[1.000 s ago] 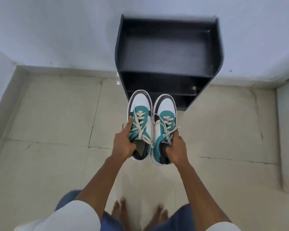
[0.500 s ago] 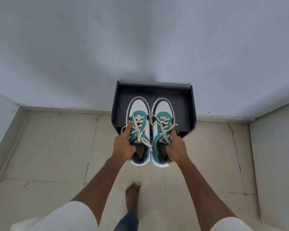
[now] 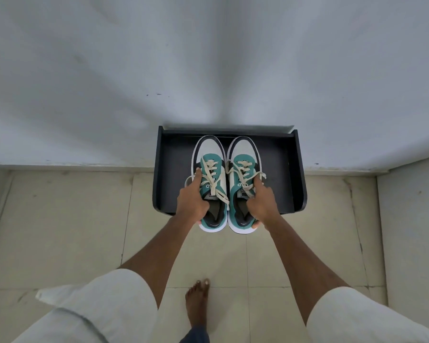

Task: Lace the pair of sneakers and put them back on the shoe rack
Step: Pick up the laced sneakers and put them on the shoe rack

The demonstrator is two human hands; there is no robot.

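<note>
Two teal, white and dark grey sneakers with cream laces are held side by side over the top of a black shoe rack (image 3: 286,169). My left hand (image 3: 192,200) grips the left sneaker (image 3: 209,154) along its outer side near the collar. The right sneaker (image 3: 243,154) is gripped the same way by my right hand (image 3: 263,201). Both toes point at the wall and the heels jut past the rack's front edge. Whether the soles touch the rack's top I cannot tell.
The rack stands against a white wall (image 3: 208,70) on a beige tiled floor (image 3: 72,219). Another wall (image 3: 411,219) closes the right side. My bare foot (image 3: 198,300) is on the tiles below the sneakers.
I have stepped closer to the rack and both hands have carried the sneakers forward, further over its top. The grip on each sneaker is unchanged.
</note>
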